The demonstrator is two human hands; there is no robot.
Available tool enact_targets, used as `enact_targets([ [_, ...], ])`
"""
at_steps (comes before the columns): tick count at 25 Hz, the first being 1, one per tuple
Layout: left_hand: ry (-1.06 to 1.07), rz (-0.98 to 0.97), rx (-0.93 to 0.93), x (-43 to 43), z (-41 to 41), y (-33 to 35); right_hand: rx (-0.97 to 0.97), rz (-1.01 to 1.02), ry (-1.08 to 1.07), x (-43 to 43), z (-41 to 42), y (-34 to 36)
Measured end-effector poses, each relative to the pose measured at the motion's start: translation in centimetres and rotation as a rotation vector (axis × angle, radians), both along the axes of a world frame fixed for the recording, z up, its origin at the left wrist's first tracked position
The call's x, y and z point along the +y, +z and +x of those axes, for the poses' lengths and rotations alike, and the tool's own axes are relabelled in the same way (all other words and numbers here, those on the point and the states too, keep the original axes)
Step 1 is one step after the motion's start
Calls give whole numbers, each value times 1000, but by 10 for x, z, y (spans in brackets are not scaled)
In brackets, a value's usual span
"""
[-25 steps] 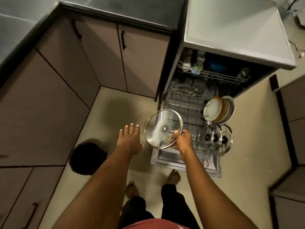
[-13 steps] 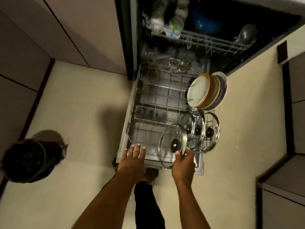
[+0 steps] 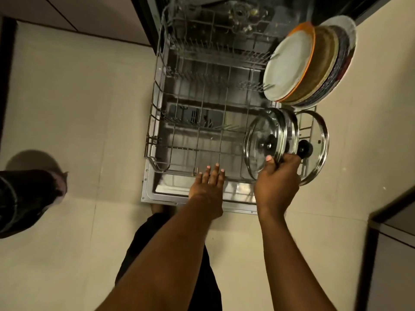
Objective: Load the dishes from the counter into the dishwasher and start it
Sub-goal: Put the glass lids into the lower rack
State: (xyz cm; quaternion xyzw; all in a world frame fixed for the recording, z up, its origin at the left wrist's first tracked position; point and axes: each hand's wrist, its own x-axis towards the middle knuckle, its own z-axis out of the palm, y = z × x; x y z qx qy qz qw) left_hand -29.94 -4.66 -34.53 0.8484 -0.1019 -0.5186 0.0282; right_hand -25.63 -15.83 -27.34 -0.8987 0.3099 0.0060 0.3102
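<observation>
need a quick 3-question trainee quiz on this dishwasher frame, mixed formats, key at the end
1. True or false: the left hand grips the glass lid.
2. Fill in: the plates stand on ___ in the lower rack.
3. What does the right hand hold? A) a plate B) the glass lid C) nothing

Key: 1 false; 2 edge; 3 B.

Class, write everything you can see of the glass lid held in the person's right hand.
The glass lid is round and clear, with a metal rim and a dark central knob. It stands on edge at the front right of the lower rack, beside other lids. The right hand grips its lower rim.
</observation>
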Motion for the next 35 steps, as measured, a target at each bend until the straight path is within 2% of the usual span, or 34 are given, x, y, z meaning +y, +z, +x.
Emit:
enact_targets([
  [5, -37, 67, 45, -3, 3, -4, -33, -65, 48, 16, 10, -12],
  [12, -31, 68, 81, -4, 5, 0, -51, -133, 76, 27, 20, -9],
  [19, -57, 25, 103, 1, 8, -3, 54, -131, -3, 32, 26, -23],
  [29, -63, -4, 106, 3, 7, -6, 245, -222, 200, 1, 85, -41],
  [35, -62, 0, 109, 4, 8, -4, 279, -278, 175, 4, 79, -24],
])
